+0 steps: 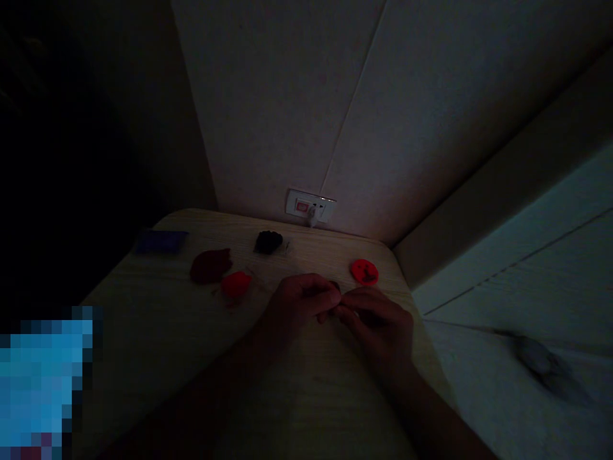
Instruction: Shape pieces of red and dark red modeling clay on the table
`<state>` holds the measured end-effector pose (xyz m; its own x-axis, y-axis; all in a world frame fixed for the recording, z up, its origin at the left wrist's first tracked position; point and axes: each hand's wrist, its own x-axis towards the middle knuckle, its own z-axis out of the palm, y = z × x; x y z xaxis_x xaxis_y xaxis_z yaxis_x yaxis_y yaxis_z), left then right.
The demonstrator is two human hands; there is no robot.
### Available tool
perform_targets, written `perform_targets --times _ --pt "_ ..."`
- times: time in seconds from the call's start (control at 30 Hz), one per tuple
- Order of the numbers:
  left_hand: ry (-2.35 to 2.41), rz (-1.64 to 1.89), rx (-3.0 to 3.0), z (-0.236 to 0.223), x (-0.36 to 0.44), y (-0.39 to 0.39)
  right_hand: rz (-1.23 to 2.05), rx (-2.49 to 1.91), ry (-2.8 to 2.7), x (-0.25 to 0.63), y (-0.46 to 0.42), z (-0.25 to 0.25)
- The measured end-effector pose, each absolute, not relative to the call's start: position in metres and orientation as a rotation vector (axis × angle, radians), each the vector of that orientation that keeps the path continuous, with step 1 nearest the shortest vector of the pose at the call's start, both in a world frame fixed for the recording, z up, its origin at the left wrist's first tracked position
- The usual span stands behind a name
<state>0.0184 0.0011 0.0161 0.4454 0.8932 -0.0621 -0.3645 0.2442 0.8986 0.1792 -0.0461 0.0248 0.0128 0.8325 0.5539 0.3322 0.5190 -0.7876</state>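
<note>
My left hand (301,299) and my right hand (385,322) meet fingertip to fingertip above the table, both closed in a pinch. Between them shows a small dark reddish piece (336,287) that looks like modelling clay; the fingers and dim light hide most of it. Just beyond my right hand lies a flat, bright red clay disc (364,271) with dark marks on top. Left of my left hand sit a bright red lump of clay (235,285) and, touching or nearly touching it, a flattened dark red clay piece (211,266). A black lump (268,242) rests farther back.
A dark purple-blue packet (161,241) lies at the wooden table's (306,396) back left. Behind the table, a wall socket (310,206) has something plugged in. A pale panelled surface (517,306) borders the right side. A pixelated blue patch (38,383) covers the lower left.
</note>
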Motion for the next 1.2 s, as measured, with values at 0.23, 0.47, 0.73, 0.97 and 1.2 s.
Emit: perform_targets --times 0.23,0.47,0.73,0.97,1.2 --pt "0.656 0.969 0.979 0.0187 0.0175 0.0017 0.568 -1.061 -1.511 0.1772 -0.0487 0.0246" --pt "0.680 0.993 0.973 0.0191 0.0173 0.0017 0.621 -1.134 -1.465 0.1783 -0.0499 0.0234" --pt "0.707 1.010 0.968 0.0174 0.0173 0.0027 0.665 -1.130 -1.425 0.1765 -0.0516 0.0235" --pt "0.711 1.015 0.960 0.0192 0.0172 0.0024 0.677 -1.140 -1.423 0.1769 -0.0507 0.0215" --pt "0.725 1.028 0.956 0.0172 0.0170 0.0032 0.730 -1.153 -1.321 0.1739 -0.0509 0.0259"
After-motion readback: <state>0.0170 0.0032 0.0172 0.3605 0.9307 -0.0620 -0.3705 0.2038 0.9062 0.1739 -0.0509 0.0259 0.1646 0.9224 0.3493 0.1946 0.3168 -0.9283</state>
